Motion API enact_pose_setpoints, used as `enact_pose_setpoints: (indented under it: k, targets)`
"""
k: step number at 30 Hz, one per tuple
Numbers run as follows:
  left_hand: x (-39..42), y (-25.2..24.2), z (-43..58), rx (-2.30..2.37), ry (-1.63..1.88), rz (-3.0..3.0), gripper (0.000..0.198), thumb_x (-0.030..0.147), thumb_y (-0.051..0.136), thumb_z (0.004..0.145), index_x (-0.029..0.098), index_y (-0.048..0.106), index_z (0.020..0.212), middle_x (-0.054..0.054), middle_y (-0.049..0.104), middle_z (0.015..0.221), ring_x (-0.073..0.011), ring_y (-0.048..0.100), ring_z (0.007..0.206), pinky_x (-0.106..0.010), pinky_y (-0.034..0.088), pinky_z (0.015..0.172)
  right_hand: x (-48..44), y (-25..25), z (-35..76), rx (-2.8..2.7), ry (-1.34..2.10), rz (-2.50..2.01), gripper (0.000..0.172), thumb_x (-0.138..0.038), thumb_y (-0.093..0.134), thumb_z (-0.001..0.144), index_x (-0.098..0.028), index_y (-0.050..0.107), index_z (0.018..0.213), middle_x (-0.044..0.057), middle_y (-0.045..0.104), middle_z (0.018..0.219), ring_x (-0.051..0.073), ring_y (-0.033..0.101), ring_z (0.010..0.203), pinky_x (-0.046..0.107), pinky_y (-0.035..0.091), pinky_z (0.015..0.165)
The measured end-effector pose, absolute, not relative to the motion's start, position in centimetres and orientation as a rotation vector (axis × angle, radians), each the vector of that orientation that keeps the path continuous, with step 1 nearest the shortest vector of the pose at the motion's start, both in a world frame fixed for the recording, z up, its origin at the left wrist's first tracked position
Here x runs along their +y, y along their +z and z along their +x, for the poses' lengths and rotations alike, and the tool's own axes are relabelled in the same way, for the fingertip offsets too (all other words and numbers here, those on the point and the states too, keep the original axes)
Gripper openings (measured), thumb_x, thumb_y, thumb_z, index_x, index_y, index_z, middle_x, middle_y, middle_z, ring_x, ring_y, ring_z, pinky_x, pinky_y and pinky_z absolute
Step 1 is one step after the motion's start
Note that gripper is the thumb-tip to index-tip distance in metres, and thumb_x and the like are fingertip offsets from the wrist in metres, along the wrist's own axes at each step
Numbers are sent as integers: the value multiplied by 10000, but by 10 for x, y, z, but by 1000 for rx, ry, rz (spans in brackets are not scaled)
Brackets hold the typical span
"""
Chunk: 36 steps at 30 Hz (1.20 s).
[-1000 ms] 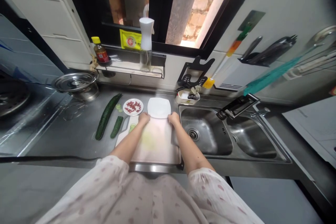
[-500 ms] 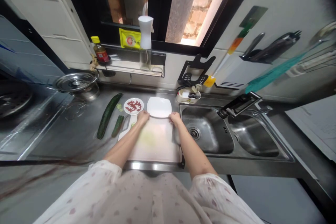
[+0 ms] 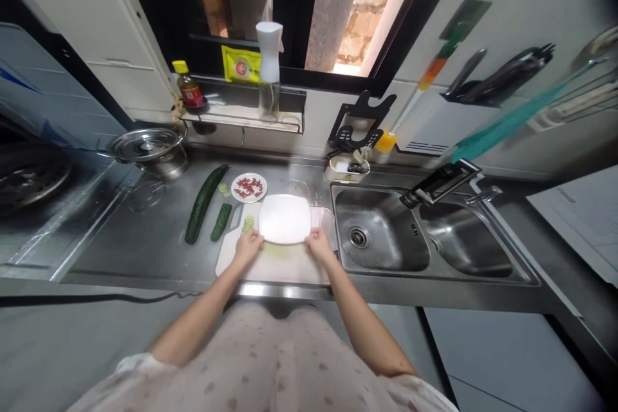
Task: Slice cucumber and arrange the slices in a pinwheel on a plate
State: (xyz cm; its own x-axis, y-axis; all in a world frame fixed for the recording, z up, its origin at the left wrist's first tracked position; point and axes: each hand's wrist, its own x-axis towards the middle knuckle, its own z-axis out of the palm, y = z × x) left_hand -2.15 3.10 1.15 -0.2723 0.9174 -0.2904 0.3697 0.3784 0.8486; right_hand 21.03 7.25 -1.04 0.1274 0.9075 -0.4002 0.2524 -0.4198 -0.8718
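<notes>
A white, rounded rectangular plate (image 3: pixel 284 219) is over the cutting board (image 3: pixel 290 270), held by its two near corners. My left hand (image 3: pixel 250 245) pinches the left corner and my right hand (image 3: pixel 318 243) the right one. Whether the plate touches the board I cannot tell. Cucumber slices (image 3: pixel 248 224) lie on the board just left of the plate. Farther left are a short cucumber piece (image 3: pixel 221 222) and a long cucumber (image 3: pixel 206 203). Behind the board stands a small round plate (image 3: pixel 259 196) with red pieces on it.
A double sink (image 3: pixel 386 261) with a black faucet (image 3: pixel 437 185) is to the right. A lidded steel pot (image 3: pixel 168 164) stands at the back left. Against the wall are a shelf (image 3: pixel 241 119) with bottles, a small caddy (image 3: pixel 347 168) and a knife holder (image 3: pixel 449 122).
Both hands have drawn the white plate toward me, from behind the board to above it. Wet marks now show on the counter where it was.
</notes>
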Motion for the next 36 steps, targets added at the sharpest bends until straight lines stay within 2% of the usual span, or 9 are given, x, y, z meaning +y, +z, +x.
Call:
enact_pose_setpoints:
  k: [8, 21, 26, 29, 33, 36]
  targets:
    - [-7, -11, -27, 1840, 798, 1110, 133, 322, 515, 731, 198, 553, 703, 18, 624, 566, -145, 604, 569, -233, 427, 587, 27, -18, 205, -1228, 1221, -1897, 270, -178, 521, 629, -200, 502, 897, -41, 509, 641, 125, 498, 550, 216, 418, 506]
    - [-12, -17, -28, 1857, 722, 1087, 107, 283, 537, 730, 191, 589, 747, 38, 602, 543, -131, 562, 542, -217, 386, 556, 20, -17, 201, -1182, 1224, -1959, 292, -170, 518, 615, -196, 484, 903, -64, 495, 645, 99, 476, 513, 197, 399, 485]
    - [-12, -9, -28, 1917, 644, 1138, 128, 293, 558, 755, 189, 627, 777, 38, 583, 524, -143, 570, 553, -225, 377, 568, 19, -14, 200, -1165, 1246, -1980, 298, -152, 511, 645, -195, 483, 939, -66, 499, 630, 99, 482, 475, 192, 383, 451]
    - [-14, -5, -34, 1978, 584, 1234, 182, 363, 578, 769, 199, 654, 769, 13, 613, 580, -161, 587, 604, -230, 367, 573, 18, -10, 201, -1197, 1262, -1991, 336, -146, 511, 669, -183, 486, 1002, -63, 511, 626, 108, 501, 471, 194, 383, 447]
    - [-15, -5, -53, 2122, 522, 1315, 211, 407, 576, 791, 210, 629, 737, -12, 644, 666, -176, 608, 676, -227, 366, 589, 18, 2, 206, -1370, 1115, -2116, 384, -186, 521, 731, -160, 506, 1114, -18, 572, 673, 145, 568, 570, 217, 411, 520]
    - [-14, -8, -66, 2202, 487, 1348, 204, 392, 563, 813, 215, 630, 888, -21, 650, 716, -185, 616, 701, -235, 378, 611, 17, 15, 209, -1569, 900, -2208, 441, -205, 517, 777, -131, 507, 1212, 52, 634, 771, 185, 613, 738, 238, 422, 636]
